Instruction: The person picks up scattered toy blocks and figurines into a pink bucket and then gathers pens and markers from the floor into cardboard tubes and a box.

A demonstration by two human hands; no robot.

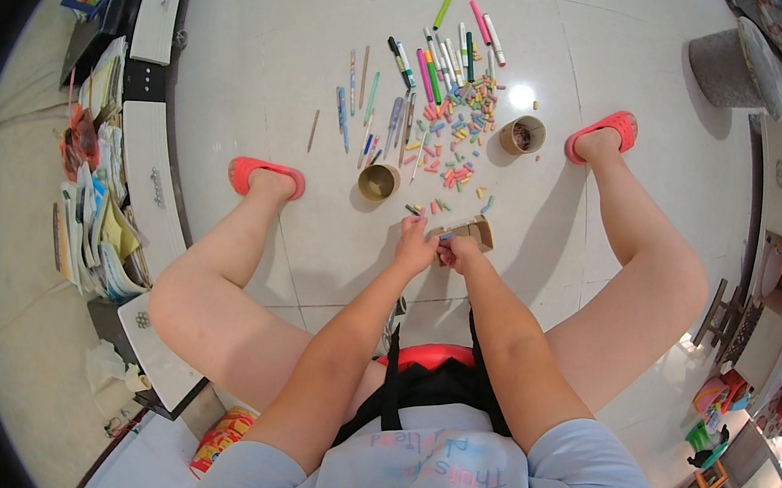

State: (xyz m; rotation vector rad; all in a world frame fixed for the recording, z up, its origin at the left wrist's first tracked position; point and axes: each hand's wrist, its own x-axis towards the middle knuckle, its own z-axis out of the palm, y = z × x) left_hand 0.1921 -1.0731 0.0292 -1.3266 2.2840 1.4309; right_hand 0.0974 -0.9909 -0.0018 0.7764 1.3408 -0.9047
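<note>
My left hand (416, 249) and my right hand (458, 251) meet in front of me, low over the floor, both with curled fingers. A small blue piece (447, 237) shows at the fingertips of my right hand; its kind is too small to tell. What my left fingers pinch is hidden, though small dark and pink bits show just past them. Right beside my right hand is a small open cardboard box (478, 231). Beyond the hands lie many short pastel pieces (466, 123), loosely scattered.
A round container (378, 183) stands left of the pieces, and a cup with dark contents (522, 136) stands right. Markers (432, 77) and pens (373, 114) lie farther off. My feet in red clogs (266, 179) flank them. White drawers (152, 181) line the left; a grey stool (738, 66) stands far right.
</note>
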